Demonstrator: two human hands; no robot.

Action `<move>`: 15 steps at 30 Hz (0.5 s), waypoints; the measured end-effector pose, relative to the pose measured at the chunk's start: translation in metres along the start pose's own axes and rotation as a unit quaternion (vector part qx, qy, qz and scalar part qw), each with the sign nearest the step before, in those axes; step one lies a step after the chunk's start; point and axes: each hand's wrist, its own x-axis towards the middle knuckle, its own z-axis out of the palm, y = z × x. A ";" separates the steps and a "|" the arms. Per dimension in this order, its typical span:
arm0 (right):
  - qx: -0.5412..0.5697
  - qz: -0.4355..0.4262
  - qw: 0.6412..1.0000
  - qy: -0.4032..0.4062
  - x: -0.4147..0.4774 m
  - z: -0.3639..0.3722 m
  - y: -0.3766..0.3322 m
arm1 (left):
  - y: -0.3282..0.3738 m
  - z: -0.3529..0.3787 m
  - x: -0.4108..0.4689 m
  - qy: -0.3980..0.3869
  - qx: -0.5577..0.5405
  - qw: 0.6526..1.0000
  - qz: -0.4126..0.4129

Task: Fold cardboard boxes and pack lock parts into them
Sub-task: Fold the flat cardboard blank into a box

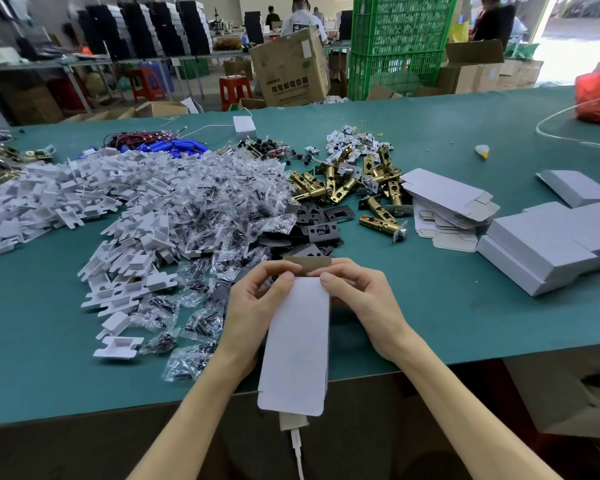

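The cardboard box (297, 341), white and still flat, runs lengthwise away from the person, its near end past the worktop (465, 306) edge and its brown flap (307, 263) at the far end. The left hand (253, 303) and right hand (357, 299) each pinch a far corner of the box, thumbs on top and fingers curled behind, equally near the flap. The brass latches (361, 195) lie beyond the box's far end, slightly right.

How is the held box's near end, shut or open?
Open: the box has its near flap sticking straight out, untucked.
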 end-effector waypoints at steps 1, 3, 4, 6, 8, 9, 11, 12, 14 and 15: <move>-0.005 -0.009 1.000 -0.005 0.000 0.000 -0.001 | 0.000 0.000 0.000 0.007 0.003 1.000 0.010; -0.018 -0.027 0.999 -0.007 -0.001 0.001 -0.002 | 0.000 0.001 0.000 0.025 -0.004 0.999 0.022; -0.016 -0.032 0.999 -0.005 -0.001 0.001 -0.002 | 0.000 0.002 0.001 0.033 -0.017 0.999 0.023; 0.017 -0.025 1.000 -0.003 -0.001 0.002 -0.003 | 0.001 0.003 0.001 0.037 -0.032 0.999 0.019; 0.023 -0.017 1.000 0.001 -0.001 0.002 -0.003 | 0.002 0.004 0.001 0.028 -0.020 0.999 0.012; 0.011 -0.016 1.000 0.002 -0.001 0.002 -0.003 | 0.003 0.003 0.001 0.021 -0.008 1.000 0.010; -0.010 -0.015 1.000 0.002 -0.001 0.003 -0.003 | 0.003 0.004 0.000 0.011 0.005 1.000 -0.001; -0.014 -0.013 1.000 0.002 -0.001 0.003 -0.003 | 0.003 0.004 0.000 0.011 0.009 1.000 -0.008; -0.021 -0.011 1.000 -0.004 -0.002 0.004 -0.004 | 0.004 0.006 -0.001 0.012 0.016 1.000 -0.016; -0.023 -0.013 1.000 -0.009 -0.003 0.004 -0.005 | 0.004 0.007 -0.001 0.013 0.017 1.000 -0.017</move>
